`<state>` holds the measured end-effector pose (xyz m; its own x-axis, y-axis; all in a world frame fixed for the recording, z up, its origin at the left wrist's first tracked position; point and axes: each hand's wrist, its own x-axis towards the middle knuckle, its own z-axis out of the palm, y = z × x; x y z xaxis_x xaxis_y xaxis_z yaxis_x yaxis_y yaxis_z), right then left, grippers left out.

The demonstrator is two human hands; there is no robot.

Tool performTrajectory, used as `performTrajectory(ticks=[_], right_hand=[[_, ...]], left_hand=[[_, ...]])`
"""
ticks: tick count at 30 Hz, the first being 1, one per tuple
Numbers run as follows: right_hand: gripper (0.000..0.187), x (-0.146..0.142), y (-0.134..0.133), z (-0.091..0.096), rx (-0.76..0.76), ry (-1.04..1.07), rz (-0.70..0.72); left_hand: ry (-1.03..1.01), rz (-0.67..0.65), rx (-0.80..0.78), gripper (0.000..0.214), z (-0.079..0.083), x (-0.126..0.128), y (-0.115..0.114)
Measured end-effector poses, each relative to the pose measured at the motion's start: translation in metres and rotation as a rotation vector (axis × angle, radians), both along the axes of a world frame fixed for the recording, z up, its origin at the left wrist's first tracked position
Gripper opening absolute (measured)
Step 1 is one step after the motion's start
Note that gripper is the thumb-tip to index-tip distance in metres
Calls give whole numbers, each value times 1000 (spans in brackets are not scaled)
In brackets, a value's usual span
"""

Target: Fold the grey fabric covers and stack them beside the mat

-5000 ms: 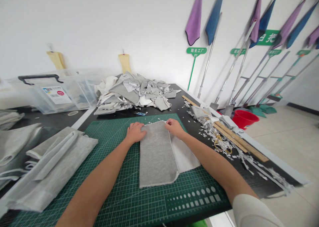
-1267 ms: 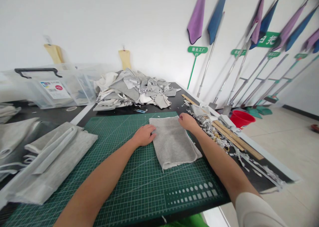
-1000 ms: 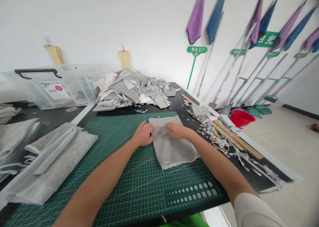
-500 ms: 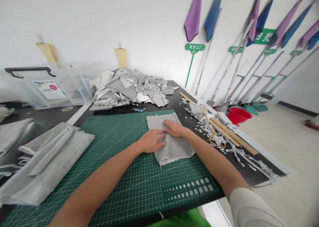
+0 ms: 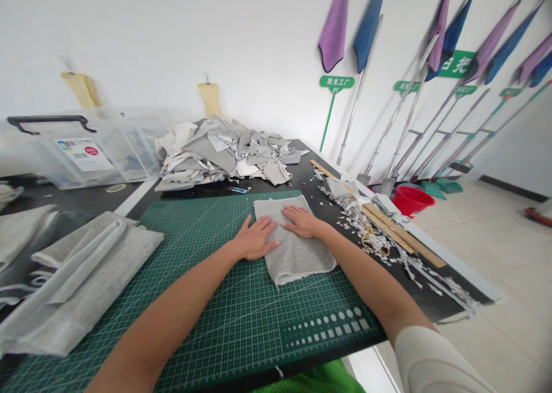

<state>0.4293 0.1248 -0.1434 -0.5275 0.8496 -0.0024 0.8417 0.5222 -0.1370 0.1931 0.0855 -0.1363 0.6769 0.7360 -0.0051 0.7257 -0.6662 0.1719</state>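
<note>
A piece of grey fabric (image 5: pixel 302 258), roughly rectangular with ragged edges, lies on the green cutting mat (image 5: pixel 207 301). My left hand (image 5: pixel 255 239) is open at the fabric's left edge, its fingers spread and partly on the cloth. Flat on the upper part of the cloth rests my right hand (image 5: pixel 301 221), open, with its fingers stretched to the left. The two hands are apart, and neither grips anything.
Folded grey cloth (image 5: pixel 99 266) covers the mat's left side. Behind are a heap of fabric scraps (image 5: pixel 233 149), a blue cutter (image 5: pixel 237 190) and a clear plastic box (image 5: pixel 86 151). To the right lie wooden rulers (image 5: pixel 401 235), yellow-handled scissors (image 5: pixel 368 241) and fabric shreds (image 5: pixel 351 215).
My left hand has slid a little to the left, away from my right hand, and its fingers have spread. My right hand and the fabric have stayed nearly in place.
</note>
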Motion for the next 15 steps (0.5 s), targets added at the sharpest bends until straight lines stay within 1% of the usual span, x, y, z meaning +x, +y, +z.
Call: performTrajectory(ticks=[6,11,15], right_hand=[[75,-1,-4,4,17,-18,-31],[77,-1,-6,6,22,-29,-37],[80,2,-6,7,29,-24,-50]], left_hand=[[9,49,0,71,-4,-3,5],[4,52,35,68,-5,-4,5],[9,54,19,71,-6,-8,9]])
